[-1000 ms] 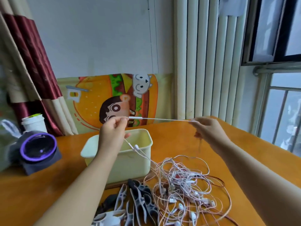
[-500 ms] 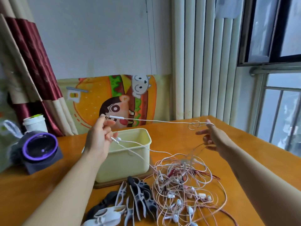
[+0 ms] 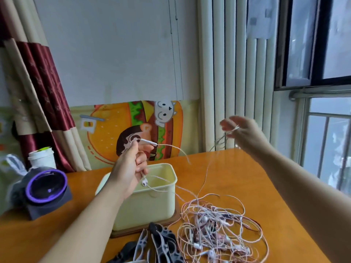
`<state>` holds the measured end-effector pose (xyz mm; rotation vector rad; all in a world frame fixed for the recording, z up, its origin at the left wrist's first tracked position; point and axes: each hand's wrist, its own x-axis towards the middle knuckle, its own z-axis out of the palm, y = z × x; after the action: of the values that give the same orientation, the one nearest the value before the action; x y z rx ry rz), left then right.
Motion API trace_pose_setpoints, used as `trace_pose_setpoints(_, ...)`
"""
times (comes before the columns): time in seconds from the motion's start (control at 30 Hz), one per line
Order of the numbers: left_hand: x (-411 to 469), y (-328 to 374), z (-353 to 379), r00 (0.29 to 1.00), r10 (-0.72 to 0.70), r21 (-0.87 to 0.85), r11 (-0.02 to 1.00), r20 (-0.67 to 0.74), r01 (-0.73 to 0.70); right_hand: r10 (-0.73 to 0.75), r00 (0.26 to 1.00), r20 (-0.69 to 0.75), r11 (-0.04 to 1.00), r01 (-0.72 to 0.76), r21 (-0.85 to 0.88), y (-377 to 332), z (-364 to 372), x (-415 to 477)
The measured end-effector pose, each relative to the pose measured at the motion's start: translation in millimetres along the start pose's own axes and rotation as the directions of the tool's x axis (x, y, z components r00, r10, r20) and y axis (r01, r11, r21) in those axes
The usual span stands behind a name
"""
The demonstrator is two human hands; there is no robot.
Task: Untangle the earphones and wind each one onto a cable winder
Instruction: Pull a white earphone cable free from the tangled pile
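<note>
Pinching is recorded at the left hand [image 3: 131, 168]: one earphone's cable [image 3: 150, 142] is held between thumb and fingers above the tub [image 3: 152, 202], with an earbud [image 3: 144, 182] hanging below. The right hand [image 3: 243, 131] is raised and blurred, the cable draped across its fingers; a grip cannot be confirmed. The tangle [image 3: 218, 230] lies on the table [image 3: 228, 168], just beside the winders [image 3: 159, 243].

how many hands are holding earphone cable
2: left hand pinches the plug end over the box; right hand, raised higher, has cable looped round its fingers.
</note>
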<state>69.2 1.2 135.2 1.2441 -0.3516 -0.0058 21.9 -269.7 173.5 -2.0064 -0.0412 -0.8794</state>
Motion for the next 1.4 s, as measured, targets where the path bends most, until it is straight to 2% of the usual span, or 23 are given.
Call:
trace_pose_setpoints(0.1, -2.3, 2.9, 0.5, 0.996, 0.086, 0.114, 0.990, -0.013, -0.084, 0.069, 0.990, 0.120, 0.994, -0.058, -0.094, 14.1, 9.5, -12.7)
trace_pose_setpoints(0.2, -1.3, 18.7, -9.5, 0.983, 0.159, -0.065, 0.984, -0.090, -0.165, 0.166, 0.952, 0.256, 0.944, -0.078, -0.321, 28.1, 12.4, -21.9)
trace_pose_setpoints(0.27, -1.8, 30.4, -15.4, 0.974, 0.202, -0.056, 0.976, -0.100, -0.209, 0.311, 0.849, 0.427, 0.859, -0.060, -0.508, 33.4, 13.4, -28.8)
trace_pose_setpoints(0.37, -3.0, 30.8, -17.5, 0.971, 0.235, 0.100, 0.968, -0.036, -0.230, 0.466, 0.657, 0.593, 0.804, -0.034, -0.594, 40.0, 18.7, -42.6)
trace_pose_setpoints(0.43, -5.4, 27.9, -14.6, 0.962, 0.272, 0.263, 0.926, 0.030, -0.270, 0.502, 0.576, 0.645, 0.763, 0.057, -0.644, 40.7, 23.7, -48.4)
trace_pose_setpoints(0.47, -7.2, 27.5, -12.3, 0.957, 0.282, 0.333, 0.898, 0.065, -0.287, 0.496, 0.564, 0.660, 0.746, 0.112, -0.656, 40.6, 26.2, -49.5)
trace_pose_setpoints(0.53, -10.7, 27.0, -6.6, 0.950, 0.283, 0.404, 0.860, 0.131, -0.312, 0.421, 0.605, 0.676, 0.753, 0.183, -0.633, 37.2, 32.7, -49.7)
trace_pose_setpoints(0.57, -12.0, 26.5, -4.3, 0.945, 0.281, 0.423, 0.845, 0.169, -0.327, 0.367, 0.631, 0.683, 0.791, 0.175, -0.586, 33.1, 36.5, -49.9)
trace_pose_setpoints(0.67, -17.5, 26.1, 3.9, 0.915, 0.285, 0.438, 0.810, 0.286, -0.389, 0.214, 0.634, 0.743, 0.967, -0.031, -0.252, 10.2, 53.0, -54.5)
trace_pose_setpoints(0.73, -20.3, 27.3, 9.5, 0.893, 0.291, 0.422, 0.802, 0.344, -0.424, 0.129, 0.615, 0.778, 0.983, -0.181, -0.020, -4.2, 66.3, -57.8)
trace_pose_setpoints(0.77, -21.8, 28.6, 11.8, 0.887, 0.294, 0.411, 0.803, 0.357, -0.432, 0.108, 0.616, 0.780, 0.978, -0.209, 0.029, -8.4, 73.8, -59.0)
trace_pose_setpoints(0.83, -25.3, 31.7, 14.3, 0.881, 0.289, 0.389, 0.814, 0.374, -0.432, 0.096, 0.649, 0.754, 0.984, -0.177, 0.027, -10.7, 89.2, -62.1)
trace_pose_setpoints(0.93, -30.3, 37.0, 12.8, 0.866, 0.317, 0.387, 0.797, 0.387, -0.464, 0.043, 0.729, 0.683, 0.999, -0.046, -0.014, -5.6, 101.4, -61.6)
trace_pose_setpoints(1.07, -27.1, 44.2, 0.6, 0.838, 0.455, 0.425, 0.722, 0.301, -0.545, 0.122, 0.844, 0.522, 0.993, -0.106, -0.060, 10.0, 91.6, -53.0)
trace_pose_setpoints(1.17, -21.8, 43.0, -12.1, 0.791, 0.571, 0.571, 0.582, 0.220, -0.579, 0.211, 0.895, 0.393, 0.977, -0.206, -0.056, 21.7, 79.0, -49.1)
trace_pose_setpoints(1.23, -18.9, 37.6, -22.0, 0.768, 0.611, 0.715, 0.447, 0.195, -0.537, 0.232, 0.932, 0.279, 0.973, -0.226, -0.052, 24.9, 69.4, -46.0)
trace_pose_setpoints(1.3, -13.8, 28.7, -33.8, 0.803, 0.560, 0.837, 0.326, 0.204, -0.440, 0.224, 0.960, 0.165, 0.974, -0.217, -0.059, 25.5, 58.6, -42.4)
trace_pose_setpoints(1.33, -9.8, 22.7, -39.5, 0.857, 0.485, 0.871, 0.331, 0.173, -0.363, 0.223, 0.968, 0.117, 0.974, -0.218, -0.059, 24.1, 53.5, -40.9)
trace_pose_setpoints(1.37, -6.1, 16.5, -44.6, 0.915, 0.386, 0.875, 0.396, 0.116, -0.278, 0.224, 0.971, 0.082, 0.974, -0.220, -0.056, 22.6, 49.6, -39.1)
trace_pose_setpoints(1.4, -4.6, 9.6, -46.6, 0.962, 0.268, 0.820, 0.539, 0.050, -0.193, 0.219, 0.974, 0.064, 0.975, -0.216, -0.049, 21.2, 46.1, -37.5)
